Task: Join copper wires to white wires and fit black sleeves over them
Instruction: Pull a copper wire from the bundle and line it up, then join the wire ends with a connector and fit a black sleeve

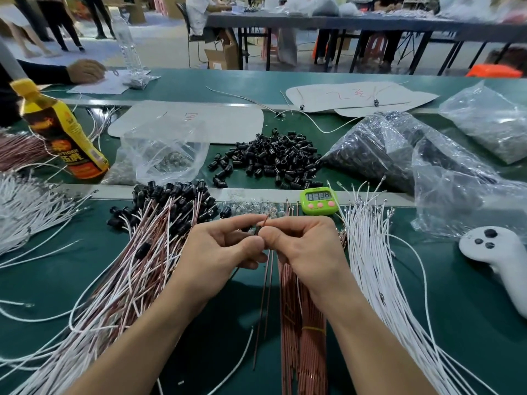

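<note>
My left hand (222,252) and my right hand (302,246) meet at the middle of the green table, fingertips pinched together. Between them sits a small black sleeve (257,231), with a copper wire (263,283) poking up above it and hanging down below my hands. A white wire (236,366) trails down from the left hand. A bundle of copper wires (302,337) lies under my right wrist. Loose white wires (376,266) fan out to the right. Finished wire pairs with black sleeves (148,240) are heaped on the left. Loose black sleeves (273,158) lie piled behind.
A green timer (318,201) stands just beyond my hands. A white controller (499,258) lies at the right, clear plastic bags (427,161) behind it. A yellow bottle (61,132) stands at the left, near another person's hand (85,70). More white wires (28,206) lie far left.
</note>
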A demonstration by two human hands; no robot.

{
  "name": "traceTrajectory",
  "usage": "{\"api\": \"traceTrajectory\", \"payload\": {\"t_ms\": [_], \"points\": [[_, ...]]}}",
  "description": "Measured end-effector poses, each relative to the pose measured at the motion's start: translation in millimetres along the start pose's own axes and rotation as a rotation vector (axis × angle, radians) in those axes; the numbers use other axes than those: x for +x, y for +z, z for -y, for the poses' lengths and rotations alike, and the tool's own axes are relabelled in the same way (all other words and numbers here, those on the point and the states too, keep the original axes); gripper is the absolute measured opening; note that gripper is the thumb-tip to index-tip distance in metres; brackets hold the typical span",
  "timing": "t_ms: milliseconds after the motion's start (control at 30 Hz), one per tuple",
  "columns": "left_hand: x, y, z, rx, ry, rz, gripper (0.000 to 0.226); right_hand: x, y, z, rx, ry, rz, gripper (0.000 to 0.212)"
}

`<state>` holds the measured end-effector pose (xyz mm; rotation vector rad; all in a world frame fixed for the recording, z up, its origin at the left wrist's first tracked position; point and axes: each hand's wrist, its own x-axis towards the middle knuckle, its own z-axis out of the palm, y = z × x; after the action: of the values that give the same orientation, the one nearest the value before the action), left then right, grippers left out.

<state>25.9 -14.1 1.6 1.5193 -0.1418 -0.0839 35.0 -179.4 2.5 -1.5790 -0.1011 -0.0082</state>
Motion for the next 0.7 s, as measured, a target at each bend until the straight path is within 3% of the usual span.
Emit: {"api": "traceTrajectory", "payload": {"t_ms": [133, 267, 333, 433, 500, 700], "points": [[5, 0, 6, -0.033, -0.065, -0.086, 0.037, 0, -4, 2, -0.105, 0.064, -0.010, 0.019], [8, -2, 13, -0.074, -0.135, -0.169, 0.021, 2, -37, 23, -0.604, -0.002, -0.236, 0.025], [9, -5, 16, -0.085, -0.150, -0.171, 0.013, 2, -64, 38, -0.944, 0.159, -0.268, 0.025], [10, -6, 18, -0.091, -0.175, -0.180, 0.012, -7, -87, 45, -1.324, 0.494, -0.122, 0.033], [11, -6, 18, -0.079, -0.177, -0.182, 0.012, -15, -85, 44, -1.381, 0.552, -0.093, 0.032], [11, -6, 18, -0.066, -0.182, -0.176, 0.012, -21, -78, 41, -1.401, 0.476, -0.029, 0.018]]}}
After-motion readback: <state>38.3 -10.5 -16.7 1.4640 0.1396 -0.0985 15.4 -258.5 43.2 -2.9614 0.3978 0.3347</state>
